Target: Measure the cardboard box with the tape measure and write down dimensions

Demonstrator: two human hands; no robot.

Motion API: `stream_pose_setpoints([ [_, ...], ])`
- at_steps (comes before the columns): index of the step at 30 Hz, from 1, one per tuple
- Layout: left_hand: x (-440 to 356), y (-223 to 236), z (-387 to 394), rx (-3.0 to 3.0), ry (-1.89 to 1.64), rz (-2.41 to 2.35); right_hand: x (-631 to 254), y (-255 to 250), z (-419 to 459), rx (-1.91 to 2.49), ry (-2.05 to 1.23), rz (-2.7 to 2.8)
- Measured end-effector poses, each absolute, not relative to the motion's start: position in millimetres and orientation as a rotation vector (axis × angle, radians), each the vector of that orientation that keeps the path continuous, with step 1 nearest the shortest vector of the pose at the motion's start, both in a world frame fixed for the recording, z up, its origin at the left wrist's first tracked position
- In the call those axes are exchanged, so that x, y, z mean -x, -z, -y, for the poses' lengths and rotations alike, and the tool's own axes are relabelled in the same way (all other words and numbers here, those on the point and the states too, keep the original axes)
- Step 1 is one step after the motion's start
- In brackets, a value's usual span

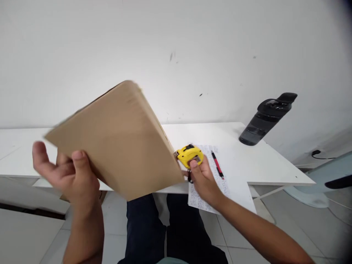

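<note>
A brown flat-faced cardboard box (pixel 118 139) is held tilted above the desk. My left hand (pixel 74 172) grips its lower left edge, thumb on the near face and one finger sticking out; the other fingers are partly behind it. In my right hand (pixel 203 179) is a yellow tape measure (pixel 189 156), thumb across its front and a dark strap below. The tape measure's mouth meets the box's right edge near the lower corner. Whether any blade is drawn out along the box is hidden.
On the white desk (pixel 280 170) lie handwritten sheets (pixel 236 190) that overhang the front edge, with a red and black pen (pixel 217 165) on top. A dark water bottle (pixel 264 119) stands at the back right. Behind is a white wall (pixel 176 55); my legs (pixel 145 227) are below.
</note>
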State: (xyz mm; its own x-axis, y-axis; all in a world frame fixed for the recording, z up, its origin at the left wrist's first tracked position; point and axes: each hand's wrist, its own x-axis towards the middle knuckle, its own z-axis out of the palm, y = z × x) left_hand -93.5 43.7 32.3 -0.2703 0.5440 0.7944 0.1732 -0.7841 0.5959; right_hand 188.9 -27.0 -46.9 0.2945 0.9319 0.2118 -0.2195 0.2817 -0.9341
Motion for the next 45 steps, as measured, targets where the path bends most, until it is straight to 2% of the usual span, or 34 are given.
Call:
stream_pose_setpoints([
  [3,75.8,-76.3,-55.1,-1.825,-1.957,-1.013,-166.5,36.4,44.1,0.842,-1.328,0.714],
  [7,54.7,-104.9,-88.3,-1.943,-1.266,-1.05,-158.5,30.1,57.1,0.791,-1.532,0.532],
  [12,44.7,-97.5,-139.8,-1.602,-0.62,-1.005,-160.6,45.6,65.4,0.869,-1.665,0.442],
  [15,43.4,-84.0,-162.0,-1.495,-0.491,-1.041,-159.3,51.6,64.5,0.867,-1.666,0.492],
  [18,49.2,-81.1,-178.0,-1.612,-0.593,-1.137,-160.3,51.4,60.4,0.852,-1.594,0.595],
  [21,63.0,-91.1,-178.3,-1.742,-0.835,-1.23,-171.0,48.8,59.0,0.886,-1.377,0.699],
  [24,75.9,-99.0,-143.6,-1.818,-1.107,-1.282,-188.5,43.7,64.3,0.909,-1.149,0.823],
  [26,76.6,-95.7,-100.5,-2.072,-1.238,-1.286,-196.2,36.7,71.2,0.888,-1.101,0.923],
  [28,69.3,-85.3,-52.1,-2.617,-1.208,-1.069,-196.5,27.1,79.1,0.831,-1.146,1.037],
  [30,57.8,-71.7,-11.2,-3.088,-1.046,-0.574,-190.0,17.4,85.7,0.752,-1.238,1.131],
  [33,47.6,-56.5,19.4,-3.322,-1.163,-0.172,-176.6,10.2,90.4,0.67,-1.36,1.187],
  [36,56.6,-54.1,14.9,-3.352,-1.19,-0.153,-171.1,14.4,88.6,0.67,-1.399,1.212],
  [38,72.2,-55.4,-3.2,-3.371,-1.2,-0.202,-173.6,21.0,85.9,0.715,-1.339,1.241],
  [40,92.9,-53.2,-32.2,-3.352,-1.351,-0.397,-179.6,28.1,84.1,0.804,-1.156,1.28],
  [43,127.9,-38.8,-89.2,-3.067,-1.631,-1.043,-190.2,36.1,84.5,0.946,-0.685,1.37],
  [45,148.9,-24.0,-125.6,-2.742,-1.607,-1.43,-195.6,37.6,85.8,1.033,-0.366,1.444],
])
